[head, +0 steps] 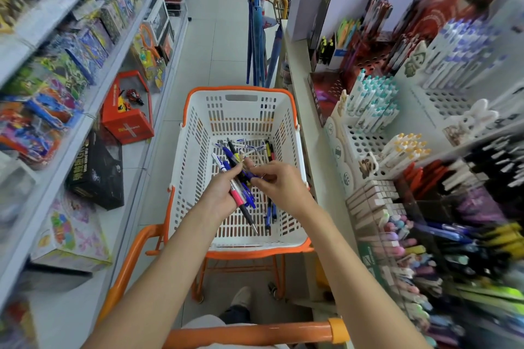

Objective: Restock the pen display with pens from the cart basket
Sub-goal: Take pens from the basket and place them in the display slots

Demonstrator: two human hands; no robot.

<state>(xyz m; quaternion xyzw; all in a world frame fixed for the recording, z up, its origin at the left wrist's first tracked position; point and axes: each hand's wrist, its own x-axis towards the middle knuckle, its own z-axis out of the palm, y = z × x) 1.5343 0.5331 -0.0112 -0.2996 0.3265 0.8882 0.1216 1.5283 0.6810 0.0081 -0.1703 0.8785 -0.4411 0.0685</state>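
A white cart basket [195, 156] with an orange rim sits in front of me. Loose pens [249, 147] lie on its floor. Over the basket my left hand [219, 193] grips a bundle of pens [241, 193] in blue, black and pink. My right hand [279, 181] is beside it, its fingertips pinching a blue pen in that bundle. The pen display [371, 105] fills the shelves on the right, with white and teal pens standing in perforated racks.
The orange cart handle [255, 333] crosses the bottom of the view. Toy boxes [96, 170] fill the shelves on the left. Umbrellas [259, 37] hang beyond the basket. More pen racks [453, 235] crowd the lower right shelf. A tiled aisle runs ahead.
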